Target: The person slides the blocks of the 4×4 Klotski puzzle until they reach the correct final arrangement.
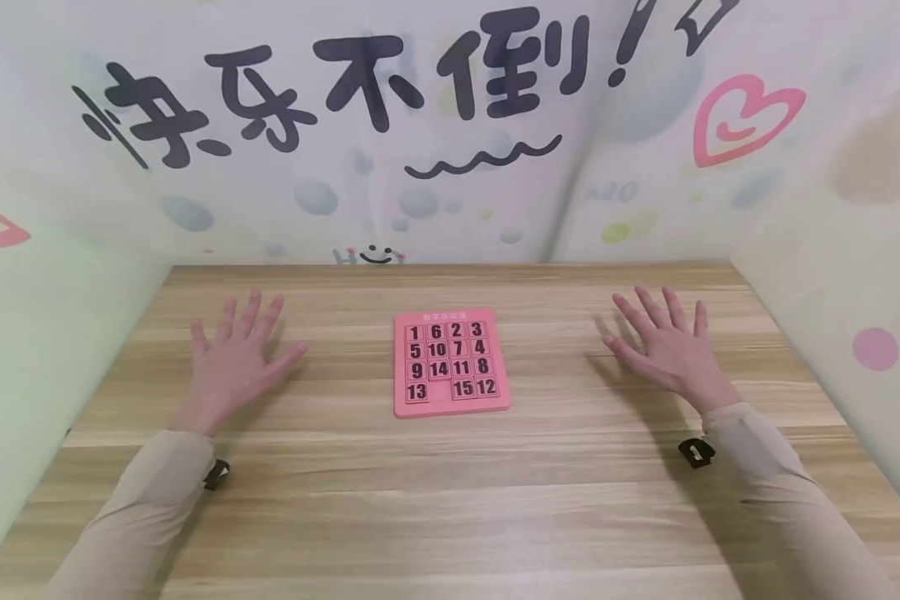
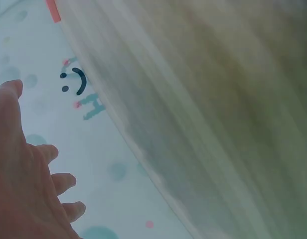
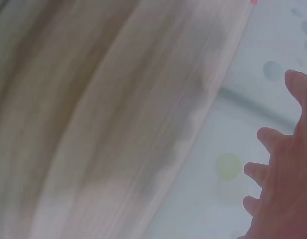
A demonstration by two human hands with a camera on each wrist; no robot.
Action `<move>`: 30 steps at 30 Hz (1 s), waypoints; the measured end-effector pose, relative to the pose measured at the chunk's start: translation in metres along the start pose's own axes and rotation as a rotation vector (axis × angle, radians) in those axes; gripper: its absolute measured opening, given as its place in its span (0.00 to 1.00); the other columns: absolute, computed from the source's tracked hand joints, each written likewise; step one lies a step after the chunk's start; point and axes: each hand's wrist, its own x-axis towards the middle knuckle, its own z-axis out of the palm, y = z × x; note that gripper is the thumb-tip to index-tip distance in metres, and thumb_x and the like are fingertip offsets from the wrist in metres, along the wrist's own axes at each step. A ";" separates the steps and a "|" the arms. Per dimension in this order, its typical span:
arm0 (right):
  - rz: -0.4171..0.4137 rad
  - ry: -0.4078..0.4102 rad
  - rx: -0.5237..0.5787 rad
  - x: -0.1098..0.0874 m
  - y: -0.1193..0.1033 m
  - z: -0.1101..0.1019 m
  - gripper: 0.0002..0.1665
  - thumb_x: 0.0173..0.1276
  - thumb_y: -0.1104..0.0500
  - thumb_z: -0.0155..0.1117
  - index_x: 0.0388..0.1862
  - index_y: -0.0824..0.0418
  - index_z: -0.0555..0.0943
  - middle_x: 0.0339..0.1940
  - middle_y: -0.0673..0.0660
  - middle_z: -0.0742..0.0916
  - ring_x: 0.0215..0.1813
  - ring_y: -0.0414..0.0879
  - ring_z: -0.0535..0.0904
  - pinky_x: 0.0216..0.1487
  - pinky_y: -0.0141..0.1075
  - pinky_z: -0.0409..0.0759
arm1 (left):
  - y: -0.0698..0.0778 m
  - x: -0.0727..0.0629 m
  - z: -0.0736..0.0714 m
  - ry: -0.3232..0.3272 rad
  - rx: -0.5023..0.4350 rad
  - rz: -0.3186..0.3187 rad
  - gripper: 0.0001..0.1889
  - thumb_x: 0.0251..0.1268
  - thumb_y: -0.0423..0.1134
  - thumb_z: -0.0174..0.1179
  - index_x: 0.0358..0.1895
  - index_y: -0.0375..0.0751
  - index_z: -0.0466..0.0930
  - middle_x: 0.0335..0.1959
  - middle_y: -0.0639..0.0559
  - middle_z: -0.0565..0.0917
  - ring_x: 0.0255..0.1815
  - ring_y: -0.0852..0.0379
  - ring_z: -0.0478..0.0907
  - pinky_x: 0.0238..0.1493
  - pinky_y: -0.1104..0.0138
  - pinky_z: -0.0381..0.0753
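2 hands (image 1: pixel 232 365) (image 1: pixel 673 356) flank 1 puzzle (image 1: pixel 439 391) of 15 tiles (image 1: pixel 461 367).

Number sliding puzzle (image 1: pixel 452 362): pink frame (image 1: pixel 452 407), pink tiles (image 1: pixel 461 367) bearing black numerals, pale lettering (image 1: pixel 444 317) along its far edge. Beneath it, the tabletop (image 1: pixel 450 500), light-brown woodgrain in crosswise streaks. To its left and right, my plain beige sleeves (image 1: pixel 142 500). Behind it, a white wall panel (image 1: pixel 465 233) with black Chinese characters (image 1: pixel 376 104), blue and yellow-green dots (image 1: pixel 316 198), and, rightward, a pink smiling heart (image 1: pixel 735 134).
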 end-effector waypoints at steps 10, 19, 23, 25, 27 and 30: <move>-0.085 0.004 0.015 0.009 -0.021 0.000 0.43 0.72 0.32 0.41 0.80 0.49 0.50 0.79 0.62 0.49 0.76 0.61 0.28 0.66 0.65 0.20 | 0.024 0.007 0.001 -0.065 -0.001 0.050 0.44 0.69 0.68 0.41 0.79 0.49 0.41 0.78 0.42 0.36 0.75 0.38 0.26 0.62 0.40 0.11; -0.228 0.002 0.071 0.016 -0.046 0.010 0.40 0.74 0.37 0.44 0.79 0.48 0.51 0.80 0.58 0.49 0.77 0.58 0.29 0.68 0.64 0.24 | 0.056 0.014 0.011 -0.113 0.022 0.163 0.43 0.69 0.67 0.42 0.79 0.51 0.40 0.78 0.43 0.39 0.76 0.38 0.30 0.65 0.42 0.14; -0.288 0.016 0.049 0.019 -0.056 0.011 0.39 0.75 0.37 0.43 0.79 0.49 0.52 0.79 0.59 0.50 0.77 0.59 0.32 0.69 0.64 0.27 | 0.071 0.016 0.017 -0.149 0.055 0.222 0.42 0.70 0.67 0.41 0.79 0.49 0.42 0.78 0.42 0.41 0.76 0.38 0.33 0.66 0.42 0.17; -0.315 0.026 0.038 0.021 -0.060 0.013 0.38 0.75 0.37 0.43 0.79 0.49 0.54 0.79 0.59 0.51 0.77 0.59 0.33 0.70 0.63 0.28 | 0.080 0.017 0.019 -0.173 0.059 0.243 0.42 0.70 0.68 0.40 0.79 0.48 0.43 0.78 0.42 0.43 0.76 0.38 0.35 0.67 0.41 0.20; -0.338 0.028 0.027 0.023 -0.064 0.015 0.38 0.75 0.37 0.43 0.79 0.49 0.54 0.79 0.58 0.51 0.78 0.58 0.33 0.70 0.62 0.28 | 0.088 0.018 0.021 -0.205 0.055 0.258 0.42 0.70 0.68 0.38 0.79 0.47 0.43 0.78 0.43 0.44 0.76 0.38 0.37 0.68 0.40 0.23; -0.367 0.016 0.030 0.025 -0.070 0.017 0.37 0.75 0.37 0.43 0.78 0.49 0.56 0.79 0.58 0.52 0.78 0.58 0.34 0.71 0.62 0.30 | 0.100 0.018 0.024 -0.258 0.051 0.281 0.43 0.69 0.69 0.38 0.78 0.46 0.44 0.78 0.43 0.44 0.76 0.39 0.39 0.70 0.40 0.29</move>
